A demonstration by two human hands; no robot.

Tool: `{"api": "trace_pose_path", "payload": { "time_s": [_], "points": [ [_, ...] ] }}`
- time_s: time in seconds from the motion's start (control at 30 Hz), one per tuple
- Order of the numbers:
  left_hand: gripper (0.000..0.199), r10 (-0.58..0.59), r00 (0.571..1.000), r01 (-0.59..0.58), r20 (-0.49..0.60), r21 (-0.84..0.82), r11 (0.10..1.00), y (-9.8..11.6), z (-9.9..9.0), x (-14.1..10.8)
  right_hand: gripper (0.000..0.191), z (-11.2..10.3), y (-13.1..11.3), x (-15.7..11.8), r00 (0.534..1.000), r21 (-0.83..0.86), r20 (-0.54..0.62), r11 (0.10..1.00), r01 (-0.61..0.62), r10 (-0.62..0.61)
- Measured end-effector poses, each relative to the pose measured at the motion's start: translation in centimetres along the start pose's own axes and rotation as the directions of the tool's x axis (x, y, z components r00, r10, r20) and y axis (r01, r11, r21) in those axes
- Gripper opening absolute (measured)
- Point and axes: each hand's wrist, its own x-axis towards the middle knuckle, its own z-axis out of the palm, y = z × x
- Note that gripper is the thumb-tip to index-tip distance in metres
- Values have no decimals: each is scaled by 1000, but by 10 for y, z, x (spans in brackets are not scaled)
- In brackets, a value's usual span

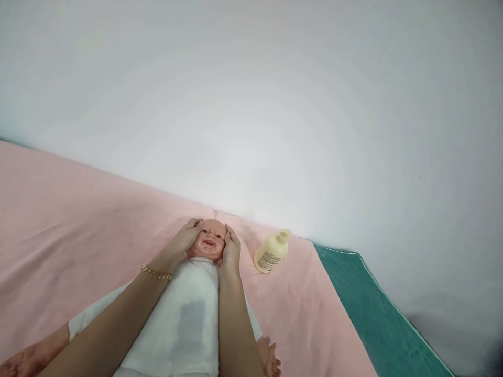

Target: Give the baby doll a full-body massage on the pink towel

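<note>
A baby doll in a white gown lies on its back on a pink sheet, its head toward the wall and its arms spread to both sides. My left hand is cupped against the left side of the doll's head, with a beaded bracelet on the wrist. Against the right side of the head rests my right hand, fingertips near the temple. Between them the two hands hold the head. The backs of the fingers partly hide the sides of the head.
A pale yellow pump bottle stands on the sheet to the right of the doll's head. Beyond the sheet's right edge shows a green surface. A white wall rises behind.
</note>
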Motion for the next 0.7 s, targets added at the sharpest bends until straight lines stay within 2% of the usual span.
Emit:
{"api": "trace_pose_path", "payload": {
  "time_s": [0.13,0.23,0.33,0.43,0.57,0.7],
  "points": [
    [29,18,999,-17,47,-27,999,7,-1,-11,27,2,-2,-5,1000,41,12,999,-22,21],
    [36,19,998,-18,66,-24,1000,11,-1,-15,38,4,-2,-10,999,48,52,999,8,-10],
    [43,0,999,-2,48,47,999,9,-2,-11,52,4,-5,-14,997,-26,70,999,37,-36],
    [54,-27,997,21,72,88,996,3,-5,-3,57,3,-7,-16,998,-105,45,993,46,-41],
    [48,-25,997,19,78,83,996,-5,-7,5,50,2,-6,-14,999,-112,20,993,36,-34],
    [36,33,998,-35,45,53,998,-8,-5,7,38,1,-1,-6,999,-48,13,998,37,-36]
  ]
}}
